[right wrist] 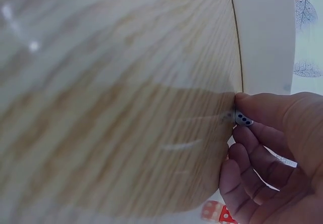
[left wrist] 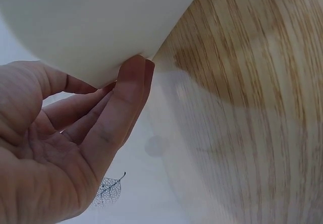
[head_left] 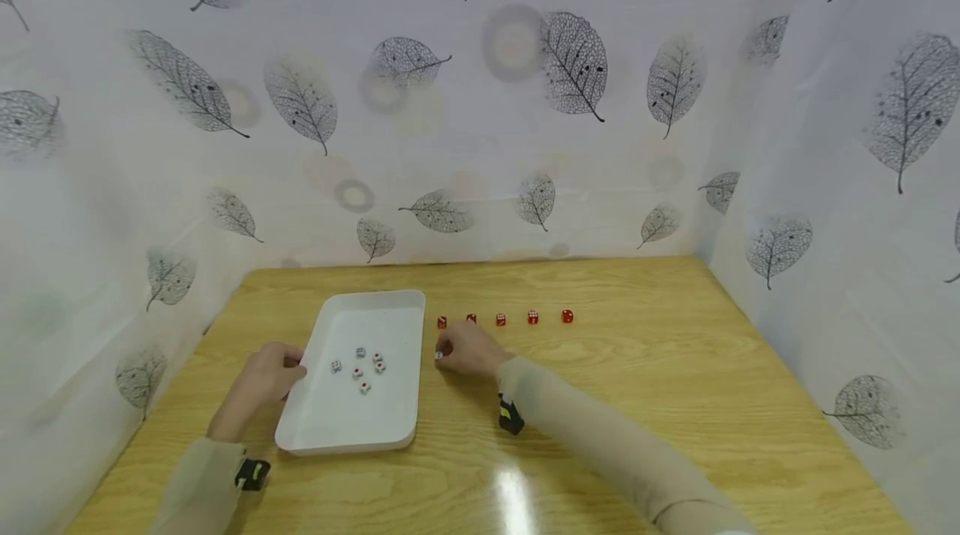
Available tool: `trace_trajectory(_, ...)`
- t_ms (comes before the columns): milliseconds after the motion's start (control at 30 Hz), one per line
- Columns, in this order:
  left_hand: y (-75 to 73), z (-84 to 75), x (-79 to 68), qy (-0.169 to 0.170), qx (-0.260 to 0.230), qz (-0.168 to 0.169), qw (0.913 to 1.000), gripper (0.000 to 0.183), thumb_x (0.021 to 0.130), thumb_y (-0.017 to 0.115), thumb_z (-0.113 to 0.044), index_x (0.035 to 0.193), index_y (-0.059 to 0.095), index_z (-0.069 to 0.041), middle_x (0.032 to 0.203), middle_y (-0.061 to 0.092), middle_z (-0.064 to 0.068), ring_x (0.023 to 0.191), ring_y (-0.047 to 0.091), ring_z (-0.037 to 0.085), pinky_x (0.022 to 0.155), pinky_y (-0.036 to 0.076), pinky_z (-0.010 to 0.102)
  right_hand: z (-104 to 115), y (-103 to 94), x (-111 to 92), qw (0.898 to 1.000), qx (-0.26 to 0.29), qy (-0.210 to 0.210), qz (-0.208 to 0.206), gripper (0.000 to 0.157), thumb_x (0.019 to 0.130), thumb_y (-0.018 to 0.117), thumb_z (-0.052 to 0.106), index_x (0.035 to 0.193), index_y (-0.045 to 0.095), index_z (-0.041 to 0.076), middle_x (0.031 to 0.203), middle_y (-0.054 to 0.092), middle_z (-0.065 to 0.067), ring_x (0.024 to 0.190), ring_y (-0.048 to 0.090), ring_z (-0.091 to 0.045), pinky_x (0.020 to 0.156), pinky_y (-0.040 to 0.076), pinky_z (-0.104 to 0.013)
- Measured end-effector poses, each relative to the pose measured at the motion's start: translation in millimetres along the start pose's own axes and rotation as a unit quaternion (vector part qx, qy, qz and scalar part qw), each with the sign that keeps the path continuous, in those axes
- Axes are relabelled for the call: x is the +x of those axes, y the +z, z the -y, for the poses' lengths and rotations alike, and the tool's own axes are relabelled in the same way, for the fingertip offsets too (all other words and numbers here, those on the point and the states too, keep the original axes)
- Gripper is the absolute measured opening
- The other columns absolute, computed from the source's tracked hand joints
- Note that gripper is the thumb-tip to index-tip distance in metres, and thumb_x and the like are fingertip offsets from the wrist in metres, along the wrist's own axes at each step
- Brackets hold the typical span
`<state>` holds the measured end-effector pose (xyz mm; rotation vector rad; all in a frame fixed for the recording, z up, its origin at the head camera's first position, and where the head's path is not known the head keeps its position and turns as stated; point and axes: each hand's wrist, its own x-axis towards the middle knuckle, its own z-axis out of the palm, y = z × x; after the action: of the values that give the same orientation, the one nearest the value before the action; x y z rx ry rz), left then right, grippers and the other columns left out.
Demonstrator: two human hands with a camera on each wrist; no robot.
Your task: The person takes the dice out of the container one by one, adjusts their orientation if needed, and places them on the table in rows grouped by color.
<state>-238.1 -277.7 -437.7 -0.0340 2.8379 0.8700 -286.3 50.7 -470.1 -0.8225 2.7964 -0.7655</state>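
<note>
My right hand [head_left: 471, 349] pinches a white die [right wrist: 243, 118] between thumb and fingers, low over the table just right of the tray. A row of several red dice [head_left: 501, 319] lies behind that hand, and one of them is partly covered by it. On the left, my left hand [head_left: 267, 372] grips the side wall of a white rectangular tray [head_left: 300, 427], thumb on one side and fingers on the other, as the left wrist view shows. Inside the tray lie several white dice [head_left: 357, 372] with black or red pips, loosely grouped near its middle.
The wooden table [head_left: 637, 402] extends to the right and in front of the tray. A pale curtain [head_left: 480, 143] with leaf prints closes off the back and both sides. Black bands [head_left: 510, 414] sit on both wrists.
</note>
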Motion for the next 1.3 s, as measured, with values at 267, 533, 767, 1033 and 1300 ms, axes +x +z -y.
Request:
trace_trajectory(267,-0.5,-2.3,0.7,-0.001,0.0,-0.001,1.0,0.038,0.092,0.054,-0.004,0.122,0.055,0.018,0.105,0.064,0.028,0.08,0.065,0.024,0.061,0.057,0.031,-2.2,1.5,1.1,1.0,0.0,0.004,-0.003,0.013,0.085,0.075,0.02,0.095,0.075,0.011,0.088,0.07,0.003,0.079,0.059,-0.005,0.074,0.05,-0.019)
trace_trajectory(533,-0.1,-2.3,0.0,0.0,-0.001,0.004,1.0,0.037,0.092,0.054,-0.004,0.121,0.055,0.019,0.102,0.065,0.027,0.078,0.064,0.022,0.06,0.057,0.031,-6.8,0.7,-2.2,1.0,0.011,0.003,-0.002,0.015,0.084,0.077,0.021,0.096,0.074,0.012,0.087,0.068,0.005,0.078,0.058,-0.004,0.073,0.049,-0.019)
trace_trajectory(767,0.5,0.0,0.5,0.002,-0.006,0.003,1.0,0.037,0.092,0.054,-0.004,0.121,0.055,0.018,0.103,0.064,0.027,0.079,0.064,0.022,0.061,0.057,0.032,-9.0,-6.6,-8.2,1.0,0.004,0.009,0.004,0.028,0.084,0.076,0.022,0.109,0.071,0.011,0.096,0.068,0.003,0.087,0.06,-0.008,0.08,0.051,-0.022)
trace_trajectory(1033,-0.1,-0.6,1.9,-0.013,0.0,0.006,0.9999,0.037,0.093,0.054,-0.005,0.123,0.055,0.017,0.105,0.064,0.026,0.082,0.063,0.023,0.062,0.057,0.032,-6.1,-15.2,-13.3,1.0,-0.002,0.022,0.01,0.034,0.089,0.069,0.028,0.119,0.065,0.013,0.099,0.069,0.001,0.089,0.062,-0.01,0.079,0.052,-0.026)
trace_trajectory(1300,0.2,-1.2,1.2,-0.015,-0.005,0.007,0.9999,0.038,0.093,0.054,-0.005,0.124,0.054,0.017,0.105,0.063,0.027,0.082,0.064,0.024,0.062,0.057,0.032,-2.3,-19.7,-12.4,1.0,-0.022,0.0,0.003,0.023,0.091,0.067,0.035,0.106,0.069,0.017,0.091,0.067,0.007,0.082,0.059,-0.007,0.073,0.05,-0.023)
